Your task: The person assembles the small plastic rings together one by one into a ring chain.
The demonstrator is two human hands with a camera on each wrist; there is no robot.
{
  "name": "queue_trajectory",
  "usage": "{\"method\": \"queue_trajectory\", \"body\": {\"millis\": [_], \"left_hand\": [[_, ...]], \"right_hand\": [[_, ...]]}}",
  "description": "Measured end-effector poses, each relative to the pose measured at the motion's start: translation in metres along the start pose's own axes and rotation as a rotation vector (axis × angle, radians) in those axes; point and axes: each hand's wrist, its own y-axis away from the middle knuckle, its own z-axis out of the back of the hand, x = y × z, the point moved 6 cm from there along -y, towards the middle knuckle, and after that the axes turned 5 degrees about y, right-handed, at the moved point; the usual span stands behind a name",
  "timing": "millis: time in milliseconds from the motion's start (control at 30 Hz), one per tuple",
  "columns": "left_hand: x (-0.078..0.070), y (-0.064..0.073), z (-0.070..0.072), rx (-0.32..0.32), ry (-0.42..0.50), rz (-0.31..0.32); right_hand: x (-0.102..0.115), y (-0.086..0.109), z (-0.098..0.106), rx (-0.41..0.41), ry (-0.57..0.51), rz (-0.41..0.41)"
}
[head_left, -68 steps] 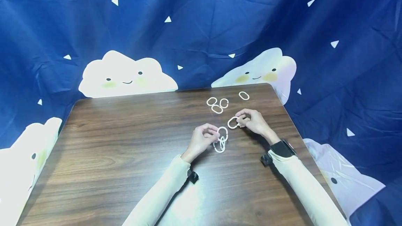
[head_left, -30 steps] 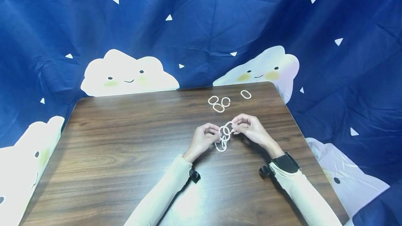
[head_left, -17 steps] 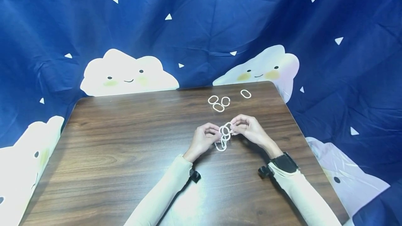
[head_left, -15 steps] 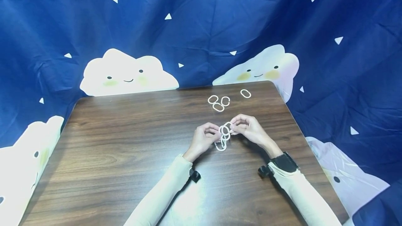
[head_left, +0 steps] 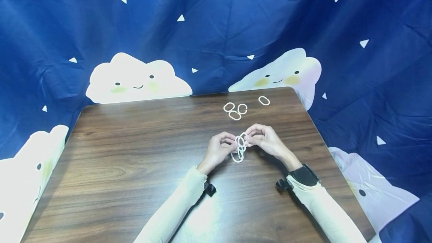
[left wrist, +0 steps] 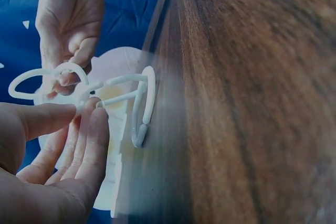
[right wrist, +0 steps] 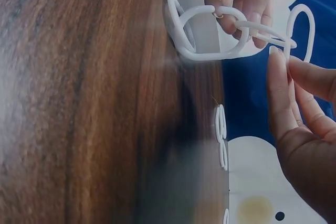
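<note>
White rings (head_left: pixel 240 148) form a short chain in the head view, between the two hands over the right half of the bench (head_left: pixel 135 153). The left grip (head_left: pixel 217 150) pinches one ring, the right grip (head_left: pixel 266 141) another; they are held overlapping, seemingly so both can work at one spot. Three loose rings (head_left: pixel 230 112) lie together at the far right, with a lone ring (head_left: pixel 266 105) farther right, probably placed for easy reach.

In the left wrist view, the left grip pinches just one spot, presumably letting the end ring (left wrist: pixel 149 98) dangle freely; whether that touches the bench is unclear.

In the right wrist view, the upright ring (right wrist: pixel 312 32) pinched by the right grip crosses the flatter ring (right wrist: pixel 262 26) held opposite, perhaps turned that way to ease threading. Whether they are fully linked, I cannot tell.
</note>
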Motion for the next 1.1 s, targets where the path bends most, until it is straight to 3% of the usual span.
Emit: {"method": "queue_trajectory", "body": {"millis": [433,800,1100], "left_hand": [[-0.003,0.001,-0.001,0.019,-0.014,-0.014],[-0.005,0.003,0.005,-0.005,-0.089,-0.027],[-0.004,0.004,0.007,-0.002,-0.086,-0.019]], "right_hand": [[0.002,-0.002,-0.004,-0.004,0.004,0.007],[0.015,-0.004,0.02,-0.076,0.09,0.085],[0.025,-0.002,0.018,-0.036,0.098,0.097]]}}
